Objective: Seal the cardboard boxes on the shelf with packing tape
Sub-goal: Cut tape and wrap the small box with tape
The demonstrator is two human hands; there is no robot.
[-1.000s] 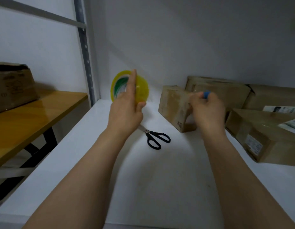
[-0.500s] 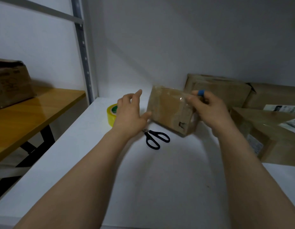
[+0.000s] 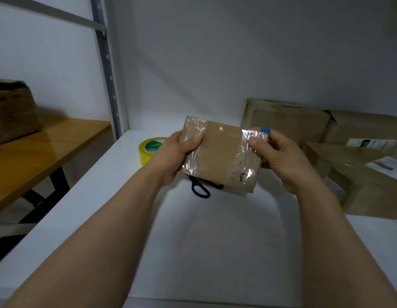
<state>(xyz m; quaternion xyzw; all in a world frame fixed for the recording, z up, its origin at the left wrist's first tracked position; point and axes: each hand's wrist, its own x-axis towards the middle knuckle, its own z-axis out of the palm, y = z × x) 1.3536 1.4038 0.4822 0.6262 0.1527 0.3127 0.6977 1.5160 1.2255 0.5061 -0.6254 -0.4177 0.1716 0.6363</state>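
Our left hand (image 3: 174, 157) and right hand (image 3: 282, 162) grip the small cardboard box (image 3: 223, 160) by its two ends, thumbs pressed on its taped face, holding it above the white shelf (image 3: 215, 245). Beneath it lie black scissors (image 3: 201, 190). We see the yellow tape roll (image 3: 148, 152) just left and larger boxes (image 3: 286, 121) at right.

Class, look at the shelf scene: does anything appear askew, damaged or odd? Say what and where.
The tape on the small box, held by the left hand and right hand, is wrinkled at both ends, not smooth; dark marks stain its lower right corner.
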